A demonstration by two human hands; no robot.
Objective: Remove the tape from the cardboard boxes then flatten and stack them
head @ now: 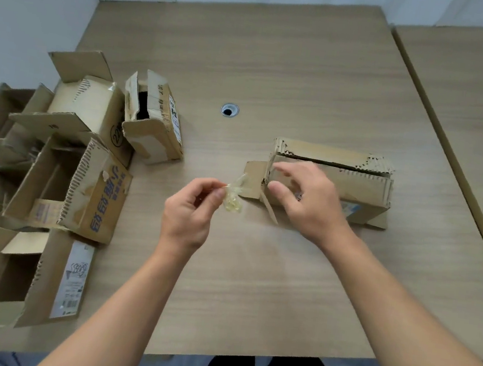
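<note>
Nearest the person, the left hand [190, 210] pinched a crumpled wad of clear tape [233, 201] between thumb and curled fingers. The wad stuck out to that hand's right, towards the box.

Just beyond and to the right, the right hand [308, 201] sat over the left end of the cardboard box [357, 179]. Its fingers were spread and loosely curved, with nothing visibly held; motion blur hid whether the fingertips touched the cardboard.

The box lay on the table [278, 80] with its long axis running left to right across the person's view. Its top seam ran along that same line. The open end flap [253, 181] pointed left, at the tape wad, and a pale strip [269, 208] trailed from the near left corner.

The right hand was plainly the nearer one to the box, already at its end, while the left stood apart with the tape. Any further peel would probably run rightward along the long axis.

Off to the left, a cluster of opened boxes [74, 185] waited unflattened. A cable hole [229, 110] sat farther back.
</note>
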